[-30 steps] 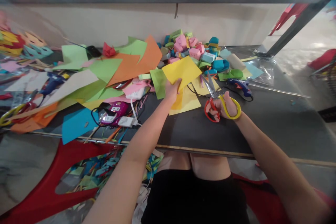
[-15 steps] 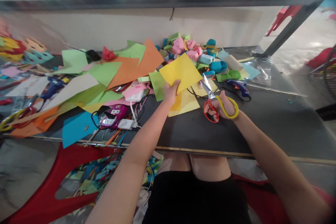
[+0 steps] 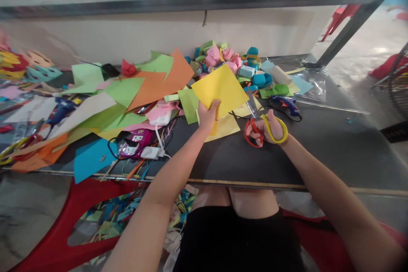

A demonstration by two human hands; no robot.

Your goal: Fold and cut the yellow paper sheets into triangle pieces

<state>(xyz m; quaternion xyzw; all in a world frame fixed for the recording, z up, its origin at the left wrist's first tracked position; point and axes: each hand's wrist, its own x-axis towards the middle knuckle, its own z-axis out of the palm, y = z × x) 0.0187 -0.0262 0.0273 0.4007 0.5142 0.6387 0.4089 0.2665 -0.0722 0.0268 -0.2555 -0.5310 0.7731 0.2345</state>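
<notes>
My left hand (image 3: 208, 114) pinches the lower corner of a yellow paper sheet (image 3: 219, 86) and holds it tilted above the dark table (image 3: 318, 144). A second yellow sheet (image 3: 226, 125) lies flat under it. My right hand (image 3: 267, 127) grips scissors (image 3: 264, 125) with one red and one yellow handle loop. Their blades point up toward the held sheet's right edge.
Green, orange, white and blue paper sheets (image 3: 127, 89) cover the table's left half. A heap of small folded paper boxes (image 3: 232, 61) sits at the back. A blue glue gun (image 3: 287, 103), a purple device with white charger (image 3: 137, 142) and a red stool (image 3: 63, 229) are nearby.
The yellow sheet has been lifted a little higher and closer to the scissors. The scissors' blades have swung from leaning left to nearly upright beside the sheet.
</notes>
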